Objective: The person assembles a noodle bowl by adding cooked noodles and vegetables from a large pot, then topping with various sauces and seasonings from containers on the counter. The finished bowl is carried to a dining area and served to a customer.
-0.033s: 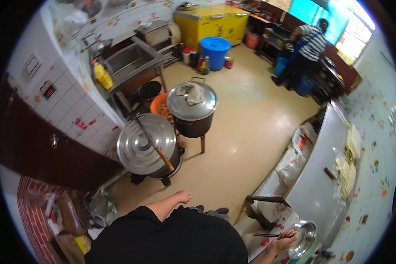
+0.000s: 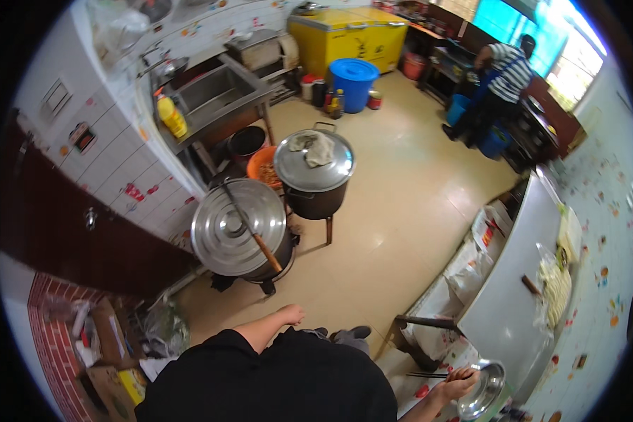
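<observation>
My left hand (image 2: 290, 314) hangs in front of my black shirt, over the floor, with its fingers curled and nothing seen in them. At the lower right, my right hand (image 2: 461, 383) is closed round a pair of dark chopsticks (image 2: 423, 375), which point to the left. A shiny round metal bowl (image 2: 496, 383) lies right against the fingers of that hand, by the near end of the steel table (image 2: 496, 309). Whether the fingers also grip the bowl's rim I cannot tell.
Two big lidded pots, one (image 2: 214, 225) with a wooden-handled tool across its lid, the other (image 2: 299, 172) topped by a cloth, stand ahead left. Beyond are a sink (image 2: 218, 91), a blue bin (image 2: 354, 88) and a yellow freezer (image 2: 344, 46). Another person (image 2: 506, 77) bends at the far right.
The whole view has shifted slightly, so the pots and sink appear a little farther right. One of my shoes shows farther forward. My hands have hardly moved.
</observation>
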`<state>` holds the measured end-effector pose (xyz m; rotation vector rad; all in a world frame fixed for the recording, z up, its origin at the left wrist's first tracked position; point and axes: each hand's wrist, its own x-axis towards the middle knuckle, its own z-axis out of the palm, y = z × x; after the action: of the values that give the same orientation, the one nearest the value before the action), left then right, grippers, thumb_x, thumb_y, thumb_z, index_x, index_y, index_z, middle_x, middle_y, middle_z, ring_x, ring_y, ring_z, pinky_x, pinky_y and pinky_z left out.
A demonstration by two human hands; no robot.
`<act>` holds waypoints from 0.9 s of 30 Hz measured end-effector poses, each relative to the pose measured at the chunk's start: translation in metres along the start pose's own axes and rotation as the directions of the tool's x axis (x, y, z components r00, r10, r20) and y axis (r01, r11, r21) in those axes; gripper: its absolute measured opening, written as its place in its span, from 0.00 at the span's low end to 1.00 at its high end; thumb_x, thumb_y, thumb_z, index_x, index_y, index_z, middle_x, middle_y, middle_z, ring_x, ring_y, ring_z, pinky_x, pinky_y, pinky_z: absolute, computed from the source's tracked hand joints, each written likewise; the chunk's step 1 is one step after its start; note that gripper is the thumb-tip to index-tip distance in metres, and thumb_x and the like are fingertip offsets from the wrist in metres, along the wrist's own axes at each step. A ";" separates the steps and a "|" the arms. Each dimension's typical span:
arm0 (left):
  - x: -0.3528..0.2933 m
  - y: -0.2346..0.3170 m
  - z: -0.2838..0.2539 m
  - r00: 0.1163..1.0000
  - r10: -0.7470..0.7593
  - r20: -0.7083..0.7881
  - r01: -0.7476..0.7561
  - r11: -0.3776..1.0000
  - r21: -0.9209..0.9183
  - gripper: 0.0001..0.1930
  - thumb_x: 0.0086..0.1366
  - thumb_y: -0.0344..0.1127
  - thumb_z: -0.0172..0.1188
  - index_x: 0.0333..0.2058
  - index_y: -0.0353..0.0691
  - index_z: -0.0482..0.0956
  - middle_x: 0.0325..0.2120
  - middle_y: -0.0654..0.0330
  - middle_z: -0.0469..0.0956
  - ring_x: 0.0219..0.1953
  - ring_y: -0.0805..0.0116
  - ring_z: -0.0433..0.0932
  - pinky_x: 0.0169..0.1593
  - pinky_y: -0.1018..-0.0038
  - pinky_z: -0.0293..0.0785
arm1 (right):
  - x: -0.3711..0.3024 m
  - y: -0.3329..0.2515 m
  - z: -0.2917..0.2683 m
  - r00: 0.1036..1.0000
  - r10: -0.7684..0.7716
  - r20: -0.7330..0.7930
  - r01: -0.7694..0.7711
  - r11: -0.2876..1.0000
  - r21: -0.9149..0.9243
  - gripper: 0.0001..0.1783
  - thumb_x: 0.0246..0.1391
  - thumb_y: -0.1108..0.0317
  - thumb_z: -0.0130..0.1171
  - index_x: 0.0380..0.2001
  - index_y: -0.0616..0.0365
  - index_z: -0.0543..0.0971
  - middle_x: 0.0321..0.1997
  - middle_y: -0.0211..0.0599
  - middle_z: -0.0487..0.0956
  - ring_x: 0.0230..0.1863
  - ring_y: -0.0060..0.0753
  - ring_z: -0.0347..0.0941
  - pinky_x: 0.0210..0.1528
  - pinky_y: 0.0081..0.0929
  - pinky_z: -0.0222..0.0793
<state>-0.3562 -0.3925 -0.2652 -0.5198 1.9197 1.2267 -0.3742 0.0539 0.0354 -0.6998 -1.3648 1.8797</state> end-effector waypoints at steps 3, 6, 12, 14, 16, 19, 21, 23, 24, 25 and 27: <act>-0.004 -0.033 -0.005 0.997 0.057 0.054 -0.076 0.868 0.491 0.13 0.56 0.38 0.52 0.19 0.37 0.78 0.17 0.54 0.76 0.19 0.63 0.74 0.26 0.65 0.70 | 0.034 0.018 0.040 0.993 0.060 0.098 -0.063 0.998 0.019 0.25 0.61 0.55 0.41 0.12 0.49 0.54 0.10 0.23 0.49 0.09 0.17 0.40 0.11 0.19 0.37; -0.002 -0.061 0.002 0.986 -0.167 -0.021 0.159 0.881 0.445 0.14 0.53 0.41 0.55 0.14 0.39 0.77 0.14 0.54 0.75 0.17 0.60 0.71 0.24 0.64 0.67 | 0.075 0.040 0.076 0.968 0.088 0.234 -0.110 0.991 0.083 0.24 0.61 0.55 0.41 0.13 0.49 0.56 0.10 0.22 0.50 0.10 0.16 0.41 0.11 0.18 0.39; 0.024 -0.043 0.031 0.980 -0.191 -0.052 0.196 0.970 0.141 0.12 0.50 0.41 0.58 0.18 0.37 0.79 0.13 0.53 0.73 0.17 0.61 0.71 0.24 0.65 0.67 | 0.157 0.060 0.151 0.929 0.186 0.321 -0.229 0.968 0.105 0.24 0.61 0.55 0.41 0.13 0.49 0.55 0.10 0.23 0.51 0.10 0.16 0.41 0.11 0.18 0.40; 0.029 0.046 0.034 0.972 -0.186 -0.141 0.187 0.982 -0.006 0.14 0.51 0.42 0.57 0.21 0.36 0.80 0.16 0.52 0.75 0.19 0.61 0.73 0.27 0.66 0.69 | 0.190 0.058 0.163 0.925 0.156 0.347 -0.205 0.973 0.109 0.24 0.62 0.55 0.40 0.13 0.48 0.55 0.10 0.22 0.51 0.10 0.16 0.42 0.11 0.18 0.39; 0.039 0.094 0.036 0.973 -0.054 -0.223 0.028 0.992 -0.119 0.16 0.52 0.45 0.56 0.26 0.36 0.81 0.20 0.52 0.77 0.24 0.61 0.75 0.32 0.67 0.71 | 0.220 0.052 0.182 0.925 0.161 0.345 -0.220 0.965 0.140 0.23 0.62 0.55 0.40 0.13 0.48 0.55 0.09 0.22 0.51 0.10 0.16 0.41 0.11 0.18 0.38; 0.069 0.171 0.032 0.957 -0.023 -0.289 0.057 0.992 0.109 0.18 0.54 0.47 0.55 0.33 0.38 0.81 0.30 0.51 0.80 0.35 0.57 0.78 0.42 0.66 0.72 | 0.271 0.048 0.196 0.932 0.136 0.335 -0.200 0.966 0.164 0.23 0.62 0.56 0.40 0.13 0.48 0.55 0.09 0.21 0.52 0.10 0.15 0.42 0.11 0.18 0.38; 0.081 0.220 0.033 0.953 0.006 -0.304 0.058 0.978 0.200 0.17 0.54 0.47 0.54 0.35 0.40 0.81 0.32 0.50 0.80 0.38 0.54 0.78 0.43 0.64 0.72 | 0.305 0.054 0.191 0.936 0.128 0.329 -0.194 0.965 0.179 0.22 0.61 0.56 0.41 0.13 0.48 0.56 0.10 0.21 0.52 0.10 0.16 0.43 0.11 0.18 0.39; 0.089 0.249 0.031 0.960 -0.017 -0.279 0.084 0.970 0.230 0.17 0.55 0.46 0.53 0.36 0.41 0.81 0.34 0.50 0.80 0.39 0.53 0.78 0.45 0.64 0.71 | 0.333 0.064 0.171 0.938 0.136 0.320 -0.205 0.960 0.193 0.21 0.61 0.56 0.42 0.14 0.48 0.57 0.11 0.22 0.53 0.10 0.16 0.44 0.11 0.19 0.39; 0.096 0.267 0.028 0.965 -0.025 -0.262 0.093 0.964 0.250 0.17 0.55 0.46 0.53 0.37 0.42 0.81 0.34 0.50 0.79 0.40 0.53 0.77 0.45 0.64 0.71 | 0.334 0.058 0.176 0.961 0.140 0.237 -0.185 0.967 0.176 0.22 0.60 0.56 0.42 0.14 0.48 0.57 0.10 0.22 0.53 0.10 0.16 0.43 0.11 0.19 0.40; 0.106 0.267 0.028 0.961 -0.026 -0.277 0.096 0.965 0.243 0.18 0.56 0.46 0.52 0.37 0.41 0.81 0.35 0.50 0.79 0.41 0.53 0.77 0.46 0.64 0.71 | 0.338 0.057 0.174 0.958 0.158 0.238 -0.203 0.963 0.178 0.22 0.60 0.56 0.43 0.13 0.48 0.56 0.10 0.22 0.52 0.10 0.16 0.43 0.11 0.19 0.40; 0.126 0.266 0.027 0.962 -0.056 -0.268 0.136 0.946 0.294 0.19 0.56 0.45 0.51 0.38 0.39 0.81 0.37 0.49 0.79 0.42 0.53 0.77 0.47 0.64 0.70 | 0.353 0.066 0.155 0.962 0.166 0.216 -0.207 0.961 0.185 0.22 0.60 0.56 0.43 0.13 0.49 0.57 0.10 0.22 0.52 0.10 0.16 0.43 0.11 0.19 0.40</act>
<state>-0.6054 -0.2404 -0.2196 -0.6198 2.2253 0.8019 -0.7219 0.2311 0.0104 -0.5643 -1.2327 2.2562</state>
